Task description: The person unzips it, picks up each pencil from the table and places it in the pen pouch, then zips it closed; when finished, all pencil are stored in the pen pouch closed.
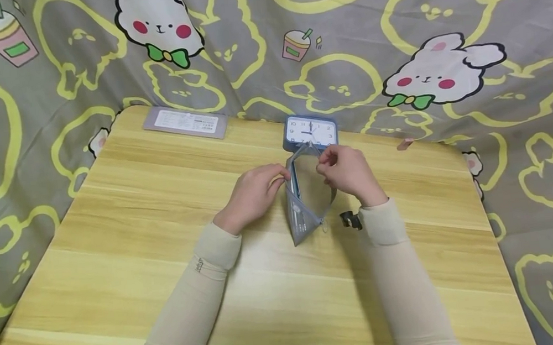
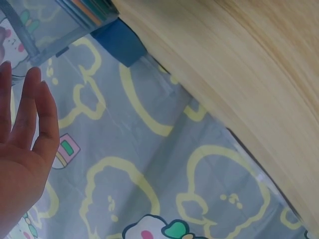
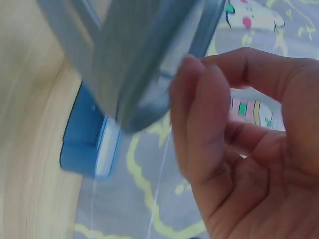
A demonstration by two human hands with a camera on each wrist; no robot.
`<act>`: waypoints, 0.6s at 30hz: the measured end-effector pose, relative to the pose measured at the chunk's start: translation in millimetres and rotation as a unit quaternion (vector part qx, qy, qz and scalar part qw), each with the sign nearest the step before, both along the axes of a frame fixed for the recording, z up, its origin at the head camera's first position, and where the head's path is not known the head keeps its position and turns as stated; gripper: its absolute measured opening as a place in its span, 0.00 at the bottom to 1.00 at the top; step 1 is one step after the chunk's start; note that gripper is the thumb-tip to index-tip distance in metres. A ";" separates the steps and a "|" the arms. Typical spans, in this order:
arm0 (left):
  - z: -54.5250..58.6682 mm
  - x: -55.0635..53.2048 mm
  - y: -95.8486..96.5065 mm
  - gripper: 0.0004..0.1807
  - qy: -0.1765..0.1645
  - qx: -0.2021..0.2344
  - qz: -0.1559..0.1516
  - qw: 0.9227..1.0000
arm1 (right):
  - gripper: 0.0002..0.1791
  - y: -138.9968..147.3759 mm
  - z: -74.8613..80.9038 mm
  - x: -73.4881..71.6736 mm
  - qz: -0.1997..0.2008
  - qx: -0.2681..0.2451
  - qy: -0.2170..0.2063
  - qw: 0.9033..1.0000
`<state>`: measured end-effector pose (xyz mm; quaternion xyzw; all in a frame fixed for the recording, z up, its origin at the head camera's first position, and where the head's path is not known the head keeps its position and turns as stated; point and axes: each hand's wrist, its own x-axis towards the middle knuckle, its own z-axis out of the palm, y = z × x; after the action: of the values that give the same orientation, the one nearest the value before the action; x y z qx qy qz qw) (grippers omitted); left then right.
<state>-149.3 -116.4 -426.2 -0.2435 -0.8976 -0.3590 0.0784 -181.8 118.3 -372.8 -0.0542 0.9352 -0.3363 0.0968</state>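
Between my two hands, a translucent grey zip pouch (image 1: 303, 220) stands above the table with its mouth spread wide. My left hand (image 1: 255, 193) pinches its left rim between thumb and fingers. The opposite rim is held in the fingertips of my right hand (image 1: 351, 172). A zip pull hangs at the pouch's near corner. Several thin coloured strips show through the pouch (image 2: 34, 49) in the left wrist view; their kind is unclear. In the right wrist view, thumb and index finger meet near the blurred edge of the pouch.
Just behind the pouch stands a blue alarm clock (image 1: 311, 130). A flat grey-purple package (image 1: 187, 123) with a white label lies at the back left. A small black object (image 1: 350, 220) sits beside my right wrist, and a small pinkish piece (image 1: 405, 143) lies at the back right. A patterned curtain (image 1: 254, 41) borders the wooden table.
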 end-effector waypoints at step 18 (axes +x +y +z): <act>-1.0 -1.4 -2.1 0.07 -0.008 -0.006 -0.004 1.000 | 0.30 6.4 -40.0 -54.6 0.142 -0.206 -0.012 0.968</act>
<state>-150.7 -118.5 -427.3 -0.2445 -0.8993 -0.3561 0.0686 -236.4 124.7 -412.8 -0.2008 0.8274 -0.5052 0.1412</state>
